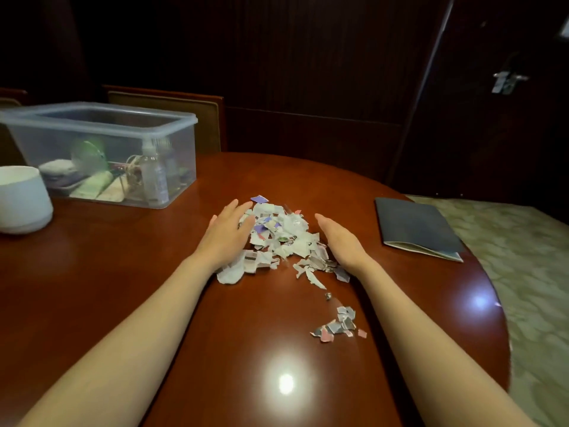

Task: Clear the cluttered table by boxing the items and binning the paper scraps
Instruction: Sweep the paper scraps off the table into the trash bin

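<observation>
Worktop: a polished, reddish-brown wooden worktop (123,288) with a rounded far and right edge; two bright light reflections show on its near part.
Room: dark wood panelling behind, a dark door at far right with a metal handle (508,80), and pale patterned carpet (529,257) to the right of the worktop.
Chair: a wooden chair back with a brown padded panel (203,124) stands at the far edge, behind the box.
Box: a clear, lidless rectangular plastic box (181,155) sits far left on the worktop; inside it are a clear bottle (154,177), a round green item (87,154) and other things too blurred to name.
Booklet: a flat dark blue booklet (415,226) lies closed near the right edge, well apart from the scraps.
Pot: a round white pot (21,198) stands at the left edge, just beside the box.
Scrap heap: a loose pile of torn paper scraps (280,235), mostly white with purple, pink and printed bits, lies mid-worktop between the hands.
Left hand (228,232): fingers straight, palm down, touching the heap's left side.
Right hand (341,238): fingers straight, on edge against the heap's right side; the hands are apart and hold nothing.
Stray scraps: a small cluster of grey and pink pieces (338,325) lies nearer, just beside the right forearm.
</observation>
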Action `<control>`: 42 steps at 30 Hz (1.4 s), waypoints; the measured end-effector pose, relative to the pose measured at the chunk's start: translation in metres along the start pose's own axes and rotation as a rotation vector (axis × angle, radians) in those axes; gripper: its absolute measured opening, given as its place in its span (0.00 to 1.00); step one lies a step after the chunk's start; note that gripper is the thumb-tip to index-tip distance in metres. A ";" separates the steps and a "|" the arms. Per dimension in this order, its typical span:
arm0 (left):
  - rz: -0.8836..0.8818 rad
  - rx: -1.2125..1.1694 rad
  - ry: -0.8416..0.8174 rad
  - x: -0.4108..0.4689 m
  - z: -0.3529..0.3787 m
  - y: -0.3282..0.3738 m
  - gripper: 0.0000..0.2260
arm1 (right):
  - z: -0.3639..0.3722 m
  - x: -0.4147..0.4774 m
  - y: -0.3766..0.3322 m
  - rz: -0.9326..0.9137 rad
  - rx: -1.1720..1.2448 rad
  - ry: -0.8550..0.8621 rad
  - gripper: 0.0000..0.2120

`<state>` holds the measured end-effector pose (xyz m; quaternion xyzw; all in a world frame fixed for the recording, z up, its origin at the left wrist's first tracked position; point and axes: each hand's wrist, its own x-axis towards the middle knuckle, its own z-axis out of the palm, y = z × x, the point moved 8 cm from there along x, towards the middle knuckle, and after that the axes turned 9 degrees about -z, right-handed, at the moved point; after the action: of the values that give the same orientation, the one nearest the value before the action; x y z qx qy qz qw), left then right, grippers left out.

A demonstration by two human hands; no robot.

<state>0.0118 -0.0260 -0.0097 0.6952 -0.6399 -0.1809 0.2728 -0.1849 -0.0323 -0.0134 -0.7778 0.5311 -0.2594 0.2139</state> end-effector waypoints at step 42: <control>0.188 0.287 -0.218 -0.055 0.043 0.037 0.38 | 0.024 -0.045 -0.034 -0.150 -0.323 -0.043 0.22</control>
<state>-0.0496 0.0211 -0.0257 0.6406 -0.7469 -0.1358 0.1155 -0.1590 0.0225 -0.0190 -0.8448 0.5016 -0.1693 0.0777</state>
